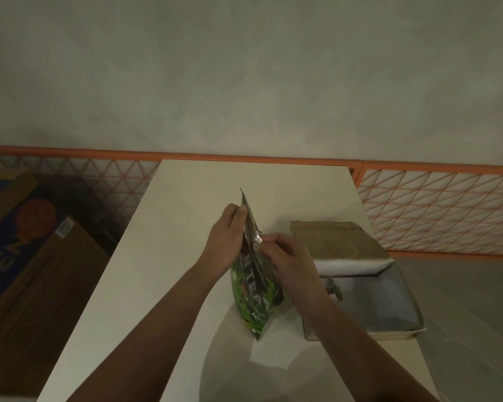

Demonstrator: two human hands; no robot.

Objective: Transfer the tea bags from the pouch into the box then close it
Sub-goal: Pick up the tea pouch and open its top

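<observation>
Head view: the pouch (254, 288), green with white lettering and a silver foil lining, stood upright near the middle of the white table (169, 256), its lower corner resting on the tabletop. The left hand (227, 236) gripped the far upper edge of the pouch, fingers curled round the foil rim. The right hand (285, 256) pinched the near side of the torn mouth, thumb and fingers closed on the foil, so that both hands held the opening between them. Contents of the pouch were hidden by the hands and the foil; no tea bag could be identified inside it.

The box (389, 309) lay just beside the pouch on the right, at the table's right edge, partly overhanging it. Its brown lid (334, 239) was folded back flat on the far side, and the grey interior faced up. A small object (333, 290) with a thin string lay in the box's near-left corner; whether it was a tea bag could not be confirmed. The right wrist crossed in front of the box's left wall and covered part of it.

Left of the table, on the floor, stood a large cardboard carton (26, 256) with blue and orange print. An orange lattice barrier (447, 204) ran behind the table, below a plain grey wall (244, 76). A dark rounded shadow fell on the near tabletop between the forearms.
</observation>
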